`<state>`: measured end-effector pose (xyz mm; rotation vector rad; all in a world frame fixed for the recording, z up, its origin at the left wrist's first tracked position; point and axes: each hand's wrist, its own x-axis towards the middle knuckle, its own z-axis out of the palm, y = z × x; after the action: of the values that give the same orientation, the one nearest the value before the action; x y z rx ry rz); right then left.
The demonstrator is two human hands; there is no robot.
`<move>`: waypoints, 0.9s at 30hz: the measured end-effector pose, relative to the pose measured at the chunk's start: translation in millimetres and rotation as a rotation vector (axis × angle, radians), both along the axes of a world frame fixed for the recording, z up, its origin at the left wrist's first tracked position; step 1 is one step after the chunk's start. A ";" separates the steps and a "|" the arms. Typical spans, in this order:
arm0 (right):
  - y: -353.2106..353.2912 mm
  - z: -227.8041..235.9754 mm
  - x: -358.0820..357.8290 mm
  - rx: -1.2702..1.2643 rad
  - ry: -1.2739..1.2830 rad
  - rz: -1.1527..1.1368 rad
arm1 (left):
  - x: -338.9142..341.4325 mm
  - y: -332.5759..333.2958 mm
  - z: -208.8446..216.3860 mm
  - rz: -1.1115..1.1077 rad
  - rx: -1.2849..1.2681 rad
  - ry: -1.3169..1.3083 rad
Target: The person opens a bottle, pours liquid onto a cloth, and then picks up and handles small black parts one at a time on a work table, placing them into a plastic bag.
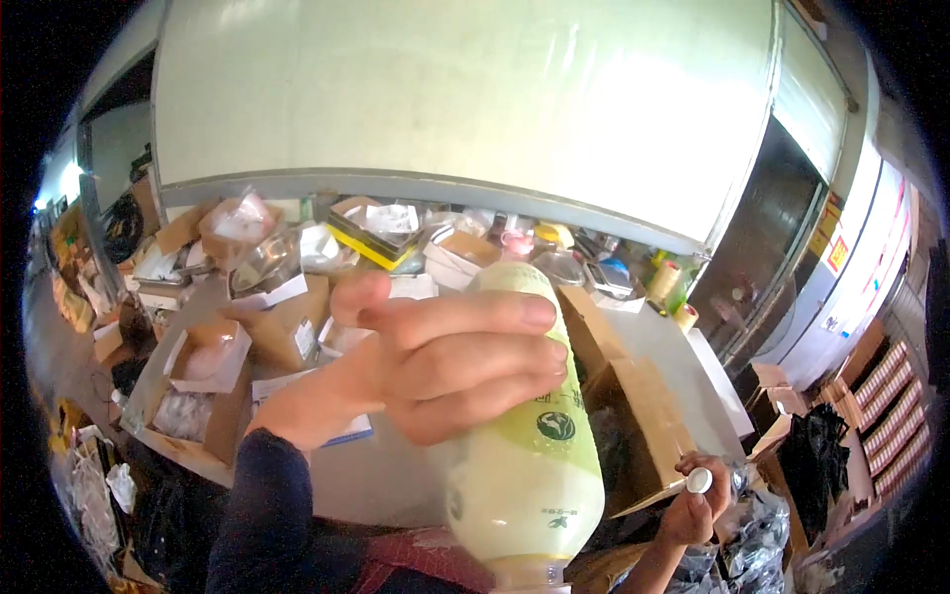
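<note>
A bottle [534, 475] with a pale green label fills the near middle of the view, tilted, its neck pointing down to the lower edge. The left hand [450, 366] has hold of it, fingers curled closely across the label; a dark sleeve [262, 505] covers that forearm. Lower right, the right hand [701, 505] is mostly closed, with a small white cap [699, 480] pinched at the thumb, apart from the bottle. Clear plastic [757, 530] lies just beside that hand. Behind the bottle, to its right, a carton [648, 416] stands with flaps raised. Beyond are the grey table [396, 485], small boxes, tape [663, 283] along the far side, and a pale panel [455, 89].
</note>
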<state>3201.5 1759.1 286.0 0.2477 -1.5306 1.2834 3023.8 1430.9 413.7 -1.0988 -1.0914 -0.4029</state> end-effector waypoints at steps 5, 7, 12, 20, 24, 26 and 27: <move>-6.6 -2.2 5.9 -0.035 0.002 0.023 | -3.3 -6.6 3.6 0.074 0.038 0.061; -7.6 -2.2 9.0 -0.030 -0.032 0.004 | -4.5 -6.9 8.7 0.089 0.036 0.083; -5.1 -3.0 14.7 0.013 -0.018 -0.041 | -2.4 -6.6 17.0 -0.009 0.078 0.137; 3.5 -17.7 12.0 -0.040 -0.042 0.022 | 5.6 -11.1 6.2 0.012 0.010 0.042; 0.9 -15.8 13.3 -0.071 -0.053 0.003 | 4.5 -8.4 3.6 -0.031 0.009 0.019; -1.7 -14.0 10.5 -0.070 -0.058 -0.002 | 5.3 -10.0 5.1 -0.016 -0.002 0.005; -2.8 -13.6 8.9 -0.069 -0.062 -0.008 | 5.5 -11.1 5.3 -0.002 -0.012 -0.006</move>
<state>3210.4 1756.3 272.4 0.1591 -1.5345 1.3458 3029.3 1419.8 419.0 -1.1101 -1.1000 -0.4015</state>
